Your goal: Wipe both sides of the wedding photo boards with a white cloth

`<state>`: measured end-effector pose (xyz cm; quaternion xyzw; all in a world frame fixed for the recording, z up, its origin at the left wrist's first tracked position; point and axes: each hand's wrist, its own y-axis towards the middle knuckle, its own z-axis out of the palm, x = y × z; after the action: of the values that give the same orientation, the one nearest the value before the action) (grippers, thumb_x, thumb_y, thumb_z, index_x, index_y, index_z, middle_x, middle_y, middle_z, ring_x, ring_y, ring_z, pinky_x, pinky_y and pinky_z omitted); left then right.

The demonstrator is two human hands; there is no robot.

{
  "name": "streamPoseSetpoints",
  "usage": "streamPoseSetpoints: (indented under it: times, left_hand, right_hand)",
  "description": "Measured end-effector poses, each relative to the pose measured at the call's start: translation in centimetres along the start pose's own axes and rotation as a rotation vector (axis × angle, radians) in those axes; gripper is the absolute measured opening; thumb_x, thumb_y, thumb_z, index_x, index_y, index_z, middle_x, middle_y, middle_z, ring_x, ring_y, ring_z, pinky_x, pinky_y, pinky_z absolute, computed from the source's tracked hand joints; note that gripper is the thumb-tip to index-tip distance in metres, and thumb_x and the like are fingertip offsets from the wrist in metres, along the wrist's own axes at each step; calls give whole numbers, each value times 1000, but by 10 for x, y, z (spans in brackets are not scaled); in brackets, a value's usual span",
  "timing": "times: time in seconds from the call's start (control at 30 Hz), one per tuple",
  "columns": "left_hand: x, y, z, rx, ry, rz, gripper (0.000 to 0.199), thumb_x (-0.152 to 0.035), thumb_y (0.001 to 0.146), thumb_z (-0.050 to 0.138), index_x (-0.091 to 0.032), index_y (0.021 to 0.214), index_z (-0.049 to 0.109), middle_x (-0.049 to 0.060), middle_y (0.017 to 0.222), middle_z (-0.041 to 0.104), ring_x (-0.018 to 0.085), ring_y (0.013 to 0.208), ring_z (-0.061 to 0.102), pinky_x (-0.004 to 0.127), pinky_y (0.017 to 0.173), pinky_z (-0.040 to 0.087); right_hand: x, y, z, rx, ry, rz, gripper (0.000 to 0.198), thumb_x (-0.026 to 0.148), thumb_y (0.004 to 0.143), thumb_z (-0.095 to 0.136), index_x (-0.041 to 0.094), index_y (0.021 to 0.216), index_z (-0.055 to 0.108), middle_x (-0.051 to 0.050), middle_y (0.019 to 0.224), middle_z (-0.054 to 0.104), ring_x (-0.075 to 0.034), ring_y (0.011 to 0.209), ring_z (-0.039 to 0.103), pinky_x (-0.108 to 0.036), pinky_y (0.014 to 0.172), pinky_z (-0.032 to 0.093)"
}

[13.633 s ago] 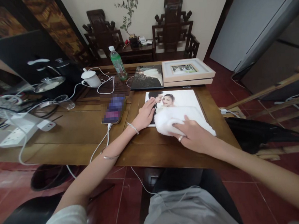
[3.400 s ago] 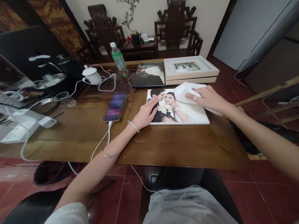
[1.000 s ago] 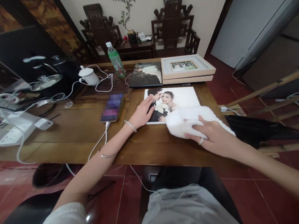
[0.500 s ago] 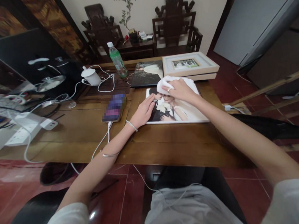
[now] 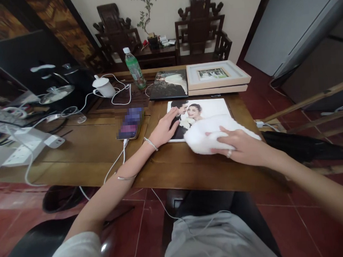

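A photo panel [image 5: 211,105] showing a couple lies flat on the wooden table [image 5: 174,167] in front of me. My left hand [image 5: 167,127] rests on its left edge, fingers stretched out and holding nothing. My right hand [image 5: 237,145] grips a white fluffy cloth [image 5: 204,134], bunched over the panel's lower right part and past its near edge. The cloth hides that corner of the picture.
Behind the panel lie a dark photo panel [image 5: 168,85] and stacked pale frames [image 5: 233,84]. A green-labelled bottle [image 5: 135,70], a lidded white cup [image 5: 104,87] and a phone [image 5: 130,123] on a cable stand left. A power strip [image 5: 26,146] with tangled cords lies far left.
My right hand has drawn the cloth from the panel's upper part down toward me, past the near edge, uncovering the faces in the picture. My left hand has stayed in place.
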<state>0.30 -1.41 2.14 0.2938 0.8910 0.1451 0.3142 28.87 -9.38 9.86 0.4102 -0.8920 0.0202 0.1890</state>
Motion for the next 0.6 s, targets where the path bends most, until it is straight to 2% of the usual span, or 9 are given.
streamPoseSetpoints:
  times: [0.13,0.23,0.4,0.6]
  left_hand:
    - [-4,0,0,63,36,4,50,-33,101,39,-11,145,46,15,154,42,25,146,35,47,122,28]
    - [-6,1,0,77,34,-4,48,-33,101,39,-14,143,49,12,154,44,25,146,35,49,122,29]
    - [-4,1,1,79,38,-18,47,-35,101,39,-14,141,52,12,152,46,25,146,37,49,121,30]
    - [-2,1,1,88,39,-2,48,-34,100,40,-13,141,52,13,153,45,26,145,38,47,121,30]
  right_hand:
    - [-31,-19,-11,-74,-60,207,38,47,95,44,26,68,61,-4,68,67,-27,76,65,-39,77,45]
    - [-52,-1,-14,-168,-94,307,41,49,95,44,25,65,56,-5,67,64,-26,70,61,-37,72,43]
    - [-59,73,-8,-240,-85,310,33,42,95,44,19,82,65,-12,85,71,-31,84,63,-39,80,43]
    - [-35,170,13,-218,56,259,35,40,96,43,16,90,68,-12,91,72,-28,88,64,-36,83,43]
